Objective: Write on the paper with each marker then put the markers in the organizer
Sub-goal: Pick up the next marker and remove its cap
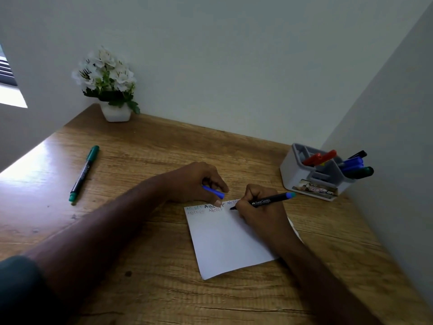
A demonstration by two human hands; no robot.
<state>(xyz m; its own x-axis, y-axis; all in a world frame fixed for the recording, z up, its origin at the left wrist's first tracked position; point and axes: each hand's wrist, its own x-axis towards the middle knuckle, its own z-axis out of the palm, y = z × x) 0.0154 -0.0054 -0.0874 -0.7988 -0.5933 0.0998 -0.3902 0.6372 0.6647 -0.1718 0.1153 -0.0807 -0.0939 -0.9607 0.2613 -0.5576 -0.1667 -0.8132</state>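
Note:
A white paper (225,240) lies on the wooden desk, with rows of letters along its top edge. My right hand (257,212) grips an uncapped black marker with a blue end (269,201), its tip touching the paper near the top. My left hand (199,181) rests at the paper's upper left corner and holds the blue cap (213,192) in its fingers. A green marker (83,173) lies capped on the desk at the far left. The white and grey organizer (302,178) stands at the right and holds red, blue, black and green markers.
A white pot of white flowers (110,90) stands in the back left corner. Walls close in the desk (140,254) at the back and right, with the organizer tight against the right wall.

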